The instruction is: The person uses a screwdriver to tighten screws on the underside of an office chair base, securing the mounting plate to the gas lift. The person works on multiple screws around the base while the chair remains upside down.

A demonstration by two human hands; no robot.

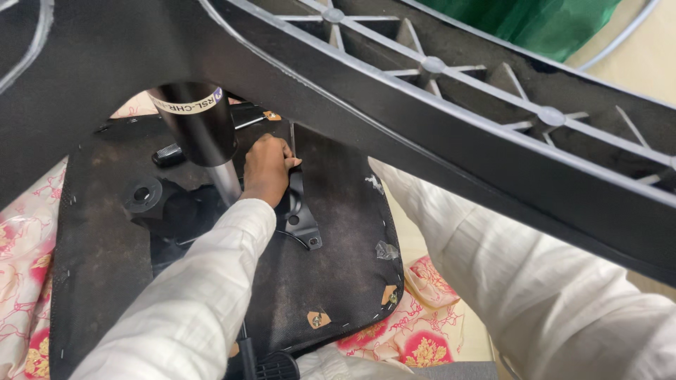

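Right beside the silver post (227,181), the left hand (266,169) pinches a thin metal tool (293,141) that stands upright. Its tip touches the black bracket (301,214) on the chair seat (338,267). No right hand shows.

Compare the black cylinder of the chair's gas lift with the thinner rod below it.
The black cylinder is thick, dark and wears a paper label band; the rod is thin, bare, shiny metal. The cylinder sits higher, nearer the camera; the rod runs down toward the seat underside. Both are round and share one axis.
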